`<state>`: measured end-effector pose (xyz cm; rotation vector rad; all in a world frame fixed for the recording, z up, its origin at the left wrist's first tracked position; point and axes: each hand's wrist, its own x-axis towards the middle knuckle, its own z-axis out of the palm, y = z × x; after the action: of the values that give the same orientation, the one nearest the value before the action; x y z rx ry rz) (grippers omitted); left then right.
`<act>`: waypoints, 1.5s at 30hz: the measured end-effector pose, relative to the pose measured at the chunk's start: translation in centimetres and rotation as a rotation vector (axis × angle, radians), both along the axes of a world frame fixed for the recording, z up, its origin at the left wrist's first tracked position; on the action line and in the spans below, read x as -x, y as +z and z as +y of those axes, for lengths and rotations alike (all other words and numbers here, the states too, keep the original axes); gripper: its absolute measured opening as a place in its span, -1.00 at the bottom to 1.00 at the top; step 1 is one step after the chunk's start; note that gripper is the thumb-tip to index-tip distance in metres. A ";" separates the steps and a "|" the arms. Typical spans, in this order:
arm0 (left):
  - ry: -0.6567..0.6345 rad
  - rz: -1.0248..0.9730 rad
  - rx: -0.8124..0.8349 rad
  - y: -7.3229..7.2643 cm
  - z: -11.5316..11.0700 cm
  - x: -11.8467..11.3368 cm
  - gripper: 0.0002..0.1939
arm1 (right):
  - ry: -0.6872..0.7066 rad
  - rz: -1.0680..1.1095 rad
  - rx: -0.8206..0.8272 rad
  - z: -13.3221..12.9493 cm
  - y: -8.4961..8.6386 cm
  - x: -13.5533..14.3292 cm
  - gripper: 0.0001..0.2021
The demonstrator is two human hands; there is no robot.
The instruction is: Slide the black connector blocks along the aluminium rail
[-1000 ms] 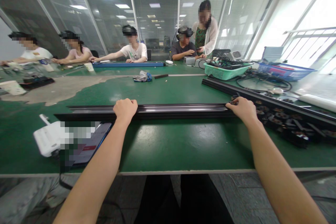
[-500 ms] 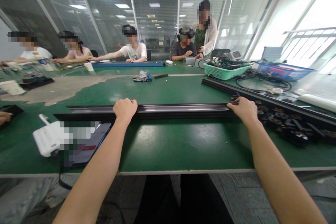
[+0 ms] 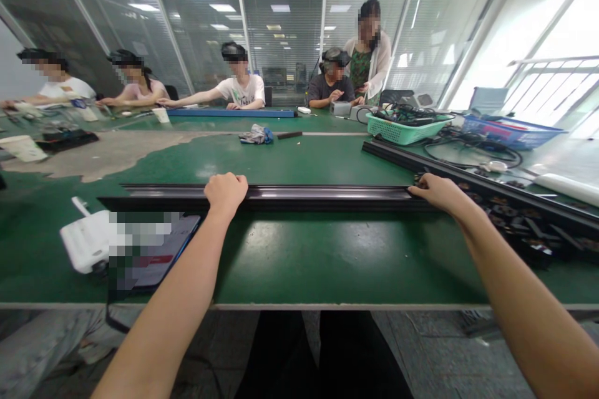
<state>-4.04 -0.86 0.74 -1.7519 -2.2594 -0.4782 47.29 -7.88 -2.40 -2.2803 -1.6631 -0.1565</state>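
Observation:
A long black metal rail [image 3: 322,197] lies crosswise on the green table [image 3: 322,262], with a shiny strip along its channel. My left hand [image 3: 226,193] is closed around the rail left of its middle. Near the rail's right end, my right hand [image 3: 433,190] has its fingers closed on it; the fingertips are partly hidden. Beyond my right hand, a second black rail [image 3: 496,181] runs slantwise beside a heap of small dark parts [image 3: 519,218].
A tablet [image 3: 161,255] and a white device [image 3: 87,240] lie at the near left. Farther back are a crumpled cloth [image 3: 256,134], a green basket [image 3: 407,129], a blue basket [image 3: 515,131] with cables, and a blue bar [image 3: 234,113]. Several people are across the table.
My right forearm has swung outward to the right, and the right hand has turned flatter at the rail. My left hand keeps its hold. A co-worker's hand at the left edge has gone from view.

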 end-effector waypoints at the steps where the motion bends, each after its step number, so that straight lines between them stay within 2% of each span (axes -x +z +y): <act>1: 0.000 0.000 0.000 0.0 0.0 0.0 -0.46 | 0.006 -0.010 0.018 -0.2 -0.1 0.0 -0.70; 3: -0.001 0.002 -0.002 0.0 0.1 0.0 -0.45 | 0.019 -0.012 0.030 -0.6 -0.4 0.1 -0.68; 8: -0.001 0.006 -0.001 -0.1 0.0 -0.1 -0.44 | 0.122 0.002 -0.158 -1.3 -2.0 0.1 -0.71; 12: 0.000 0.003 0.001 0.0 -0.1 -0.1 -0.44 | 0.089 -0.001 -0.235 -1.5 -2.7 0.1 -0.69; 25: -0.006 -0.004 0.005 0.1 -0.1 -0.2 -0.45 | -0.064 0.186 -0.299 -2.8 -1.8 0.1 -0.58; 34: -0.003 0.005 0.002 0.0 -0.1 -0.2 -0.46 | -0.106 0.146 -0.250 -3.1 -1.3 -0.1 -0.64; 45: 0.001 0.015 0.003 -0.1 0.0 -0.1 -0.44 | -0.194 0.079 -0.218 -3.2 -1.8 -1.6 -0.61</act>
<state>-3.93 -0.90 0.64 -1.7497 -2.2521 -0.4609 48.90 -11.10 -4.24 -2.2459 -1.3153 -0.2737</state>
